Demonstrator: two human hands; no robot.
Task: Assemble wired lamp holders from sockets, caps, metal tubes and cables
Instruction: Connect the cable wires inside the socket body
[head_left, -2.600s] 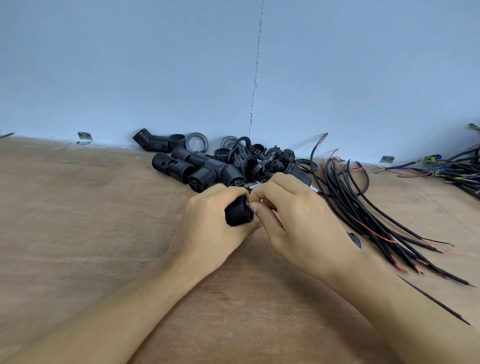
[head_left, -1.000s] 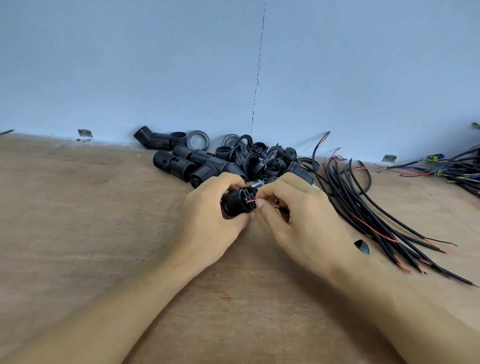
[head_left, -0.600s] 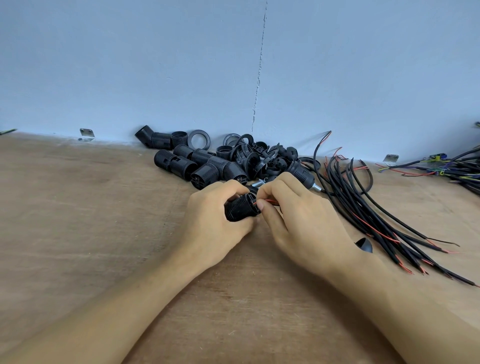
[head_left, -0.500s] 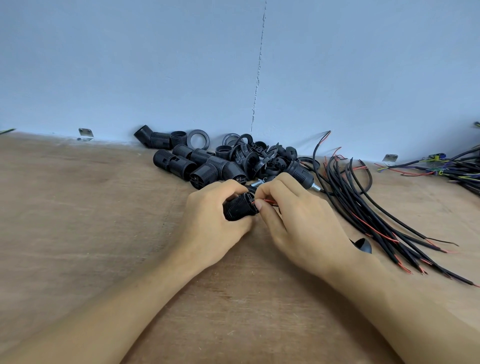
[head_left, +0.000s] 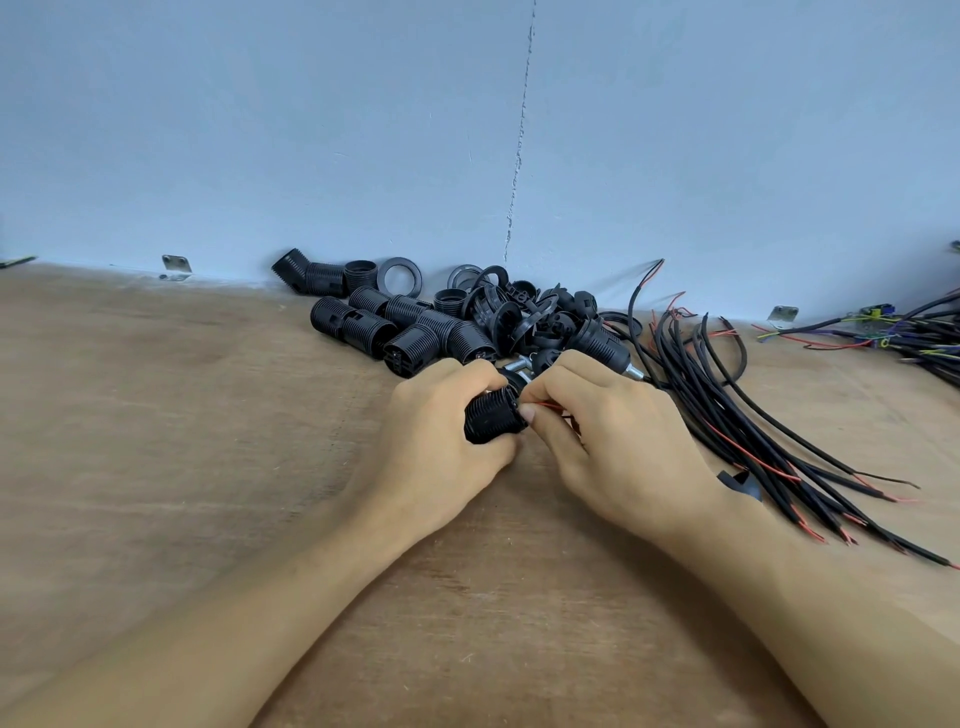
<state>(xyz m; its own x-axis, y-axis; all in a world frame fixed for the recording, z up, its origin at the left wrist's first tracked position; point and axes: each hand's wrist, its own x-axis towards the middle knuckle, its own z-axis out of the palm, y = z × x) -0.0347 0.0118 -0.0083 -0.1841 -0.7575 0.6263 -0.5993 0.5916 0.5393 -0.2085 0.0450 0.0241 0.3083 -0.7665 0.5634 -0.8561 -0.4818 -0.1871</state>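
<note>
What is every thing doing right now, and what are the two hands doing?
left hand: grips the black socket.
right hand: pinches the red wire.
black socket: held sideways.
red wire: held at the socket's end.
pile of black parts: loose, heaped by the wall.
cables: loose bundle lying on the table.
ring: stands on edge by the wall.

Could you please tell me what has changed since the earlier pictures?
The left hand has turned the black ribbed plastic socket slightly; the right hand still pinches the thin red wire at its end. The pile of black parts and the black cable bundle stayed put.
</note>
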